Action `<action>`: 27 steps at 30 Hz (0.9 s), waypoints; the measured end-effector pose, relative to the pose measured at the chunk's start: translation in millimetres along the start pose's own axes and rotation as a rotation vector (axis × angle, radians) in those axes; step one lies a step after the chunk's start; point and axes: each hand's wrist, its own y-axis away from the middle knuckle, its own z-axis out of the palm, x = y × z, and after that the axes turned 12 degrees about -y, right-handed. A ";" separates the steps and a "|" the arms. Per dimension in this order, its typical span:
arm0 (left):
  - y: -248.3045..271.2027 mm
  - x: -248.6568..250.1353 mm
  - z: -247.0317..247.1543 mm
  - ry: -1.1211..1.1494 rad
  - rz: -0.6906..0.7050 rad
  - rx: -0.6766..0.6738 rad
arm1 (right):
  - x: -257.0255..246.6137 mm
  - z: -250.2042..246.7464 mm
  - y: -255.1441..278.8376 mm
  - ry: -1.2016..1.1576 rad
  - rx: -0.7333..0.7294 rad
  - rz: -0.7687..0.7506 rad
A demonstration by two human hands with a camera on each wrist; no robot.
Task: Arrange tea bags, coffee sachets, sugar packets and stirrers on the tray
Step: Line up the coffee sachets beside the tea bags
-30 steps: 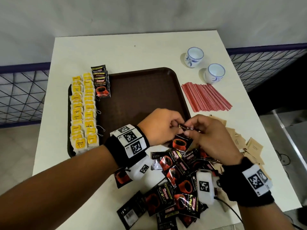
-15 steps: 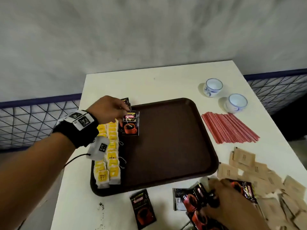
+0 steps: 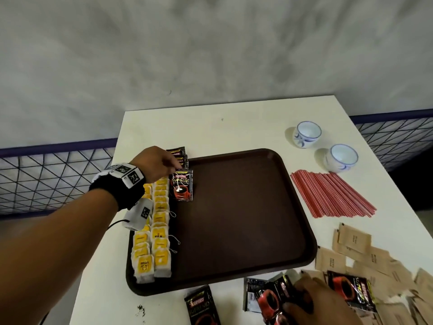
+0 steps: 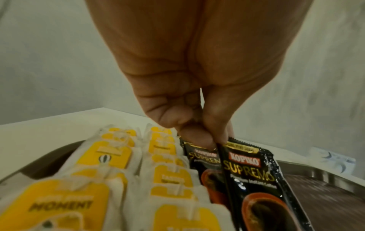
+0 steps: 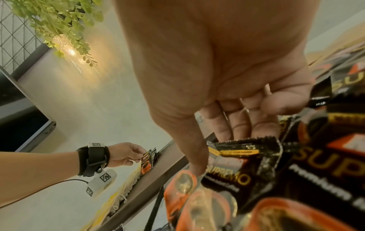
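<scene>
The left hand (image 3: 153, 164) pinches the top edge of a coffee sachet (image 3: 182, 185) at the tray's (image 3: 293, 259) far left, beside the tea bags (image 3: 155, 231). The right hand (image 3: 321, 303) grasps a sachet from the worktop pile (image 3: 269, 299). Sachets look light, floppy and slick, so sealed edges probably grip best.

"KOPIKO SUPREMO" on coffee sachet (image 4: 254, 176)

We count one tray (image 3: 234, 281), two cups (image 3: 307, 134), one bundle of stirrers (image 3: 330, 195) too many to number, and two rows of tea bags (image 3: 154, 231), count unclear. Coffee sachets (image 3: 182, 186): a short row on the tray, more loose beside it. Sugar packets (image 3: 353, 238): a loose heap, uncounted.
</scene>
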 end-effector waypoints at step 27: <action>-8.3 -10.5 12.6 -0.188 0.013 0.128 | 4.7 5.9 -7.0 -0.081 0.009 0.002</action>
